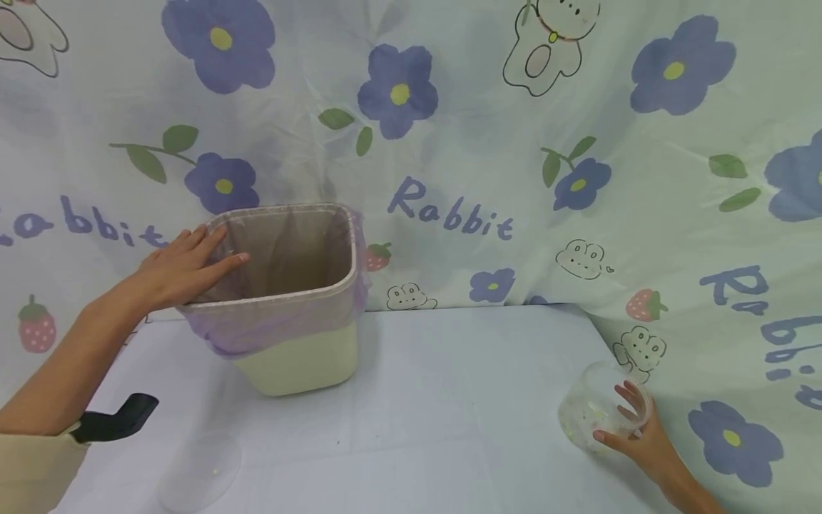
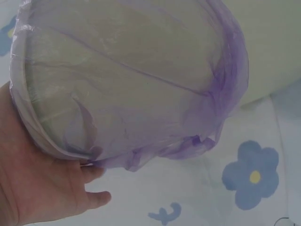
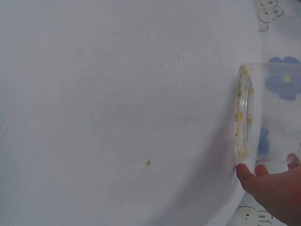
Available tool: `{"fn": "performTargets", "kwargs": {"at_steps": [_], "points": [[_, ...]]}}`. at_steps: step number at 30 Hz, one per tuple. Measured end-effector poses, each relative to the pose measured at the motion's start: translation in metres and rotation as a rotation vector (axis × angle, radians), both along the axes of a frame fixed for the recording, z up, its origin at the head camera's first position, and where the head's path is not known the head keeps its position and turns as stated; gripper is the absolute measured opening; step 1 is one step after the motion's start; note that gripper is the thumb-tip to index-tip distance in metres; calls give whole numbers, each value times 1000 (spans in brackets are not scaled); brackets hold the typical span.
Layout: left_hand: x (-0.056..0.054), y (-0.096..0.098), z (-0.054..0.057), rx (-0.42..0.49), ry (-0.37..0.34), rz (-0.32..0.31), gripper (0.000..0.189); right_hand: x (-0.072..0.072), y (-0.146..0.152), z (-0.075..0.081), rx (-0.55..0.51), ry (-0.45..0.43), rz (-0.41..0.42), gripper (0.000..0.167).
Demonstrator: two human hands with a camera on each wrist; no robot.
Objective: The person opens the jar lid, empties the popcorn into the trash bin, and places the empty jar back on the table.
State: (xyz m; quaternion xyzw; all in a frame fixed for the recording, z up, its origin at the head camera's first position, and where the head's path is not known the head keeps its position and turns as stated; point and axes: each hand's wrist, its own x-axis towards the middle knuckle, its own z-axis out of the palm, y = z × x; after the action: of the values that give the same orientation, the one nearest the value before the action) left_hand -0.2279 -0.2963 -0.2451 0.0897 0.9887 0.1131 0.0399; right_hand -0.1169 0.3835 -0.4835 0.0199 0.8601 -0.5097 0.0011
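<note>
My left hand [image 1: 183, 268] rests over the left rim of a cream trash bin [image 1: 302, 357], thumb reaching into its mouth and fingers laid across the edge. A thin purple bag [image 1: 276, 328] lines the bin and folds down outside; up close in the left wrist view, two fingers stretch out past the rim. At the right, my right hand [image 1: 642, 435] grips a clear plastic tub [image 1: 578, 417], thumb on the near side and fingers behind. Yellow crumbs [image 3: 240, 117] cling around the tub's bottom.
A clear round lid [image 1: 199, 475] lies on the white tabletop [image 1: 437, 400] at front left, a yellow crumb on it. Another crumb [image 3: 148, 163] lies on the table. Behind stands a printed curtain [image 1: 449, 143], hanging close by the bin and along the right side.
</note>
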Motion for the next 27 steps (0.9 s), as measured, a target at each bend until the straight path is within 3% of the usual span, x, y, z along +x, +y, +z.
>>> {"fn": "performTargets", "kwargs": {"at_steps": [9,15,20,27], "points": [[-1,1,1,25,18,-9,84,-1,3,-6,-88,4,46,111],[-1,1,1,39,18,-13,83,0,9,-3,6,20,64,116],[-2,0,2,37,36,-28,81,1,12,16,15,100,68,110],[3,5,6,62,99,-72,79,-5,13,61,190,290,55,66]]}}
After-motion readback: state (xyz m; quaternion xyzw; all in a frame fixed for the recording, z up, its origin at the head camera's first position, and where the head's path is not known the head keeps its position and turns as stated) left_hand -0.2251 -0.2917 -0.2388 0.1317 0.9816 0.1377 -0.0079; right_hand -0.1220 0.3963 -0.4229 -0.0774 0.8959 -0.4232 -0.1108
